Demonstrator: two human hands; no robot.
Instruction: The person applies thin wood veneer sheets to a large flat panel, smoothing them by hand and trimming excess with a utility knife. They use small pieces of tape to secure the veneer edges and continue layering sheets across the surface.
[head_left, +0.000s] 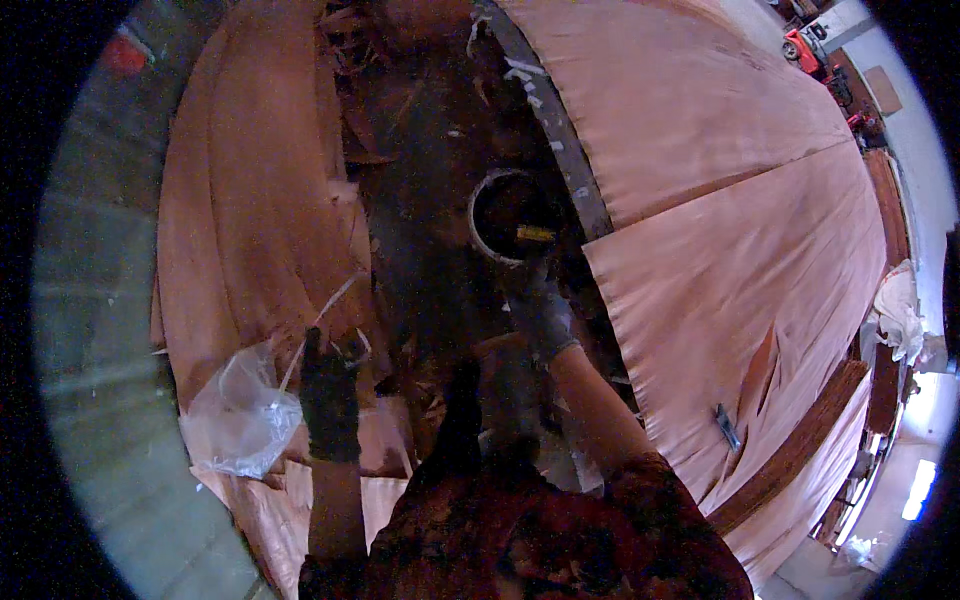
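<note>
My left hand [332, 395], in a dark glove, is over the left sheets, its fingers bent in around a thin pale strip [340, 298]. A crumpled clear plastic bag [245, 415] lies beside it. My right hand [543, 312], in a greyish glove, reaches forward to the near side of a round bucket [477, 222]. Shadow hides its fingertips, so their grip does not show. Inside the dark bucket, close to the near rim, is a small yellow object [535, 233] whose kind I cannot make out.
Reddish-brown veneer-like sheets [260, 200] lie on the left. More large sheets [700, 110] are spread on the right, bordered by a dark strip [560, 120]. A small dark tool with a bluish part [728, 427] rests there. Dark floor [415, 200] with scraps runs between.
</note>
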